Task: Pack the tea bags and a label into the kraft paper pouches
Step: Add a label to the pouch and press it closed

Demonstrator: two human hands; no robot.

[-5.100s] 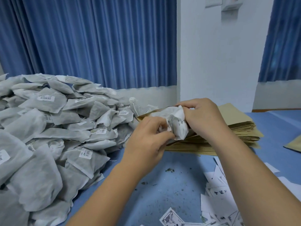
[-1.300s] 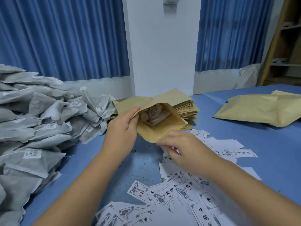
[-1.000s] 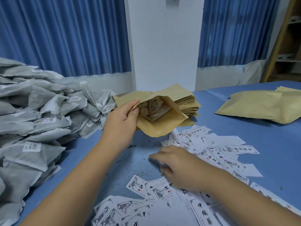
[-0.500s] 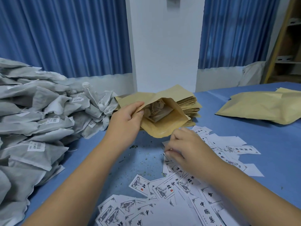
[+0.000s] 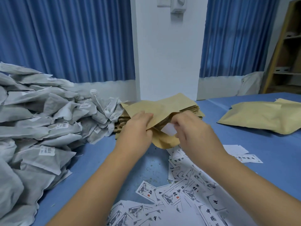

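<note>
Dozens of grey tea bags, too many to count, are heaped on the left of the blue tabletop, the pile cut off at the frame's edge. At centre, two hands work one kraft pouch in front of a stack of flat pouches. The left hand grips one side of its mouth, and the right hand pinches a single white label at the opening. The pouch's contents are hidden. Printed labels, well over a dozen, lie scattered below, some under the right forearm. Two filled pouches lie far right, the rear one cropped.
</note>
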